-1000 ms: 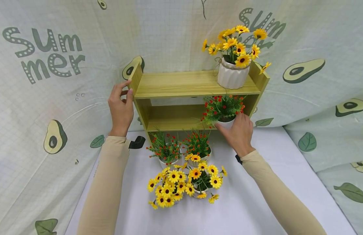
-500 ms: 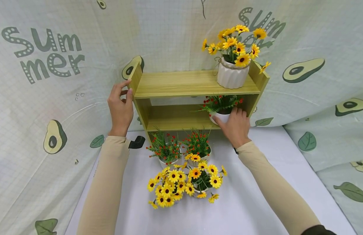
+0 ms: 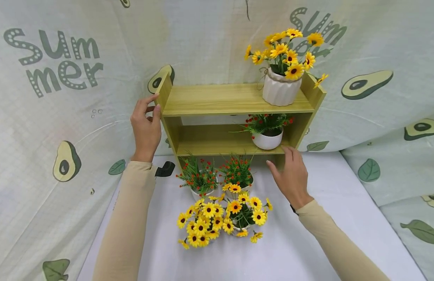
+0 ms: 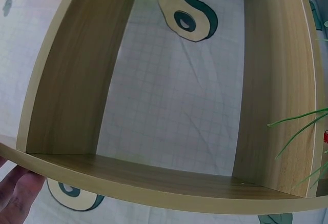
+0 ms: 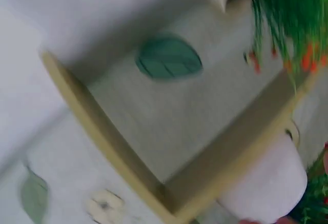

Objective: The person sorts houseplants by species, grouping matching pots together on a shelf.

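My left hand [image 3: 145,128] touches the outer left side of the two-tier wooden shelf [image 3: 217,99], thumb and index finger at its edge; the left wrist view shows fingers [image 4: 23,196] outside the side panel. On the middle board stands a white pot [image 3: 267,141] holding a red-flowered green plant [image 3: 264,124], toward the right end. Just below and right of that pot is my right hand [image 3: 292,175], thumb spread and fingers extended near the board's front edge, holding nothing. In the blurred right wrist view the white pot [image 5: 269,185] sits beside the shelf panel.
A ribbed white pot [image 3: 281,89] of yellow sunflowers stands at the top board's right end. Before the shelf, two red-flowered plants [image 3: 199,175] and two sunflower bunches [image 3: 203,224] stand on the white table [image 3: 290,242]. A printed cloth [image 3: 210,39] hangs behind.
My right hand slid the red-flowered pot back onto the middle board, let go of it and drew down toward me. My left hand has stayed at the shelf's left side.
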### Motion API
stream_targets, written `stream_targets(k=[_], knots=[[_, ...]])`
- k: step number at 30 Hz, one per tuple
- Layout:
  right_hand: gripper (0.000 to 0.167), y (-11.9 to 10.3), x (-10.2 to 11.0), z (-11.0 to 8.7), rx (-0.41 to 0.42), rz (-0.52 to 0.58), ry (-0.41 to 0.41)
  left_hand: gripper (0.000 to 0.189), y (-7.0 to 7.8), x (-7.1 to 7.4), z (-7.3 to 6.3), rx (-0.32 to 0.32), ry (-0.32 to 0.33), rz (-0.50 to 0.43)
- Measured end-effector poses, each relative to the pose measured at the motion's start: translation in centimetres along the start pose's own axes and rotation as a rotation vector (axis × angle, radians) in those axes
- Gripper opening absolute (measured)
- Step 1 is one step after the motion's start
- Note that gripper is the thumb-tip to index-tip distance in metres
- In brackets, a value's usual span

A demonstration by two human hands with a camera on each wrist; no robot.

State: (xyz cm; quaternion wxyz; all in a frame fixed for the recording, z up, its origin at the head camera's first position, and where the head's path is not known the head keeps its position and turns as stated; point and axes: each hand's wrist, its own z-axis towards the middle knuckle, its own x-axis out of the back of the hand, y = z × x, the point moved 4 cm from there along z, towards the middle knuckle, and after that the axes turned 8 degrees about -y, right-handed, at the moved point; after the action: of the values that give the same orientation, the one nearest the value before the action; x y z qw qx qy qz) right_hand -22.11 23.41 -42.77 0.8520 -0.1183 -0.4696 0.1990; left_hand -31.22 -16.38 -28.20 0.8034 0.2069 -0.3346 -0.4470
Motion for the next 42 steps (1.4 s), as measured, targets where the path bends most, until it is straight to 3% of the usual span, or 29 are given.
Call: stream_targets(k=[5, 11, 17, 22, 26, 29, 37, 42], knots=[[0.058, 1.1, -1.1, -5.3, 0.038, 0.025, -0.086, 0.030, 0.1, -0.2, 0.3, -0.009, -0.001, 0.000], [0.058, 1.5, -2.9, -10.6, -0.003, 0.124, -0.367, 0.030, 0.1, -0.2, 0.4, -0.006, -0.001, 0.004], [0.076, 0.5, -4.4, -13.5, -0.083, 0.297, -0.690, 0.030, 0.1, -0.1, 0.3, -0.006, 0.004, -0.001], [0.102, -0.6, -5.4, -14.6, -0.162, 0.486, -0.837, 0.030, 0.0, -0.1, 0.3, -0.003, 0.000, -0.004], [0.117, -1.5, -6.1, -14.9, -0.192, 0.618, -0.860, 0.030, -0.1, -0.2, 0.3, 0.000, 0.000, -0.010], [0.117, -2.0, -6.5, -14.8, -0.141, 0.627, -0.844, 0.030, -0.1, -0.2, 0.3, -0.004, 0.002, -0.014], [0.094, -2.9, -7.1, -14.4, 0.051, 0.567, -0.742, 0.030, 0.0, -0.3, 0.3, -0.019, 0.006, -0.009], [0.087, -3.3, -7.2, -14.2, 0.101, 0.542, -0.721, 0.030, 0.0, -0.2, 0.3, -0.021, 0.010, -0.005]])
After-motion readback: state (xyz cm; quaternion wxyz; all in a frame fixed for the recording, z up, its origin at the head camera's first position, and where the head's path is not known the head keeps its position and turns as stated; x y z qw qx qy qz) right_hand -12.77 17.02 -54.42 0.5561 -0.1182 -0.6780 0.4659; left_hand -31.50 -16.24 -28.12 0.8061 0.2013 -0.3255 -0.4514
